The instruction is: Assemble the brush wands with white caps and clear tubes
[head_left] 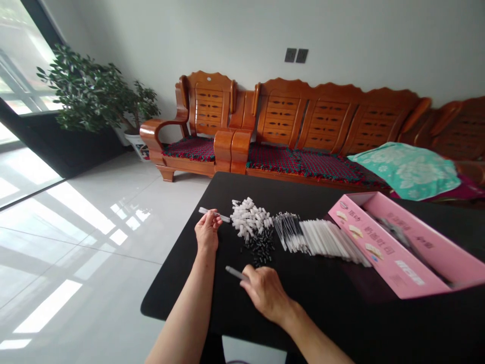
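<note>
My left hand [206, 233] pinches a translucent white pen [224, 219] near the table's left edge, just left of a pile of white pen caps [248, 217]. Closer to me, my right hand [266, 292] is closed around a second pen [235, 273] with a greyish end that points left. Small black plugs [261, 248] lie heaped between the caps and my right hand. To their right is a row of dark pen refills [288, 231] with whitish near ends. Beside it lies a stack of translucent pen barrels [331, 237].
A pink open box [382, 247] with grey contents stands at the right of the black table [182, 288]. Behind are wooden seats [284, 116] with a turquoise cloth [409, 172]. A potted plant [94, 96] stands by the glass door at far left.
</note>
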{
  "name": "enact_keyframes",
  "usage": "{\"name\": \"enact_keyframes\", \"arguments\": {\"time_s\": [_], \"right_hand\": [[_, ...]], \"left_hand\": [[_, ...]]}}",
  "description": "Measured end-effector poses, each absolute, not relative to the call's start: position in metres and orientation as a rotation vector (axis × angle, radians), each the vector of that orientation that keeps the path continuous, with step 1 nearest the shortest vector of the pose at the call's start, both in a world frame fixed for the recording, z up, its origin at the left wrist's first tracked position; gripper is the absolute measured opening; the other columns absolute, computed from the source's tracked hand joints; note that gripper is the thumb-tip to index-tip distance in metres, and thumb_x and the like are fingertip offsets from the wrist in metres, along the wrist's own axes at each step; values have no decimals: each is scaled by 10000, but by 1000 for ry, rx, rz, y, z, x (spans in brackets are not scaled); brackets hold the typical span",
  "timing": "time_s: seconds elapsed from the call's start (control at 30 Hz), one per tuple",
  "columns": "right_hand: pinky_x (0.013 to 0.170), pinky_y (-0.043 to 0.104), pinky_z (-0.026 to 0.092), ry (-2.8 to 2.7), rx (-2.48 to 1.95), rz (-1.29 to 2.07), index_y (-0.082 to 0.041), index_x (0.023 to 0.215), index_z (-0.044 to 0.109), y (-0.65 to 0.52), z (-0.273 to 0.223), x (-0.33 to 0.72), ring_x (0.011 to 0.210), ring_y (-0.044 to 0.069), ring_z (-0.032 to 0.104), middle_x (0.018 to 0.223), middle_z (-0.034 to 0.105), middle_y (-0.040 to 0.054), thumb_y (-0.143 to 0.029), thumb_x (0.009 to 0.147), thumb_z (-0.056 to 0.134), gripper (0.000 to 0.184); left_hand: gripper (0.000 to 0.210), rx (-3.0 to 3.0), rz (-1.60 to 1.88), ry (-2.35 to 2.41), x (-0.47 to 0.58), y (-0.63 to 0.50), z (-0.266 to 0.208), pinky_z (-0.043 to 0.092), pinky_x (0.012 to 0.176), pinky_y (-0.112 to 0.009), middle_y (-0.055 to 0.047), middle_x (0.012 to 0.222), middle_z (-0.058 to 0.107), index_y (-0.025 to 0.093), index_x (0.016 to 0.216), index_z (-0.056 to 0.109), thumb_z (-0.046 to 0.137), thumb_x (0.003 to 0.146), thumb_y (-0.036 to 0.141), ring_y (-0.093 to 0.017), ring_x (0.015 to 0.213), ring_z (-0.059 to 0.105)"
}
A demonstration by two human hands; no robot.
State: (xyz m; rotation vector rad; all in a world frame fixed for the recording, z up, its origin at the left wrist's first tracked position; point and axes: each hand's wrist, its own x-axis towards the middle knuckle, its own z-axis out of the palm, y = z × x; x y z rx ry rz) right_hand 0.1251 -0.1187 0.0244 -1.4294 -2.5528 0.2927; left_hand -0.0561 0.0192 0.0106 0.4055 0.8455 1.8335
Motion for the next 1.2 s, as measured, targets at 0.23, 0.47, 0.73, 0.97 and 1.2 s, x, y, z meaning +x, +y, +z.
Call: {"name": "enact_keyframes", "arguments": {"time_s": [0.23,0.47,0.73,0.97,1.2], "right_hand": [[560,284,240,-2219,-1787,16,-200,925,611,-51,36,147,631,199,674,694,720,39,-288,929,574,96],[566,266,257,-1828,-1887,36,-195,926,624,-58,35,180,603,170,609,666,685,34,-332,1017,338,330],[629,326,271,-1505,-2202,-689,-154,699,667,-53,39,285,654,219,532,678,655,120,-260,870,528,244],[758,373,331,-1489,-2191,-833,-135,820,703,-46,34,303,854,295,551,810,688,163,-261,839,560,191],[759,341,354,-1493,-1811,-528,-152,855,693,-30,40,237,760,237,546,775,688,104,-258,894,509,215]], "left_hand": [[359,814,1501,858,-32,6,7,499,530,-217,-19,669,638,91,845,731,781,703,417,-92,549,566],[344,849,1487,896,-31,4,7,492,531,-208,-17,682,635,99,853,728,760,731,419,-93,563,563],[357,919,1432,902,-28,3,6,497,539,-217,-18,678,639,112,864,732,746,742,447,-95,554,563],[374,941,1432,909,-27,0,11,495,536,-215,-17,693,633,113,881,742,744,743,460,-96,568,561],[397,963,1447,972,-28,0,12,482,508,-200,-18,694,643,96,941,730,743,744,440,-89,544,562]]}}
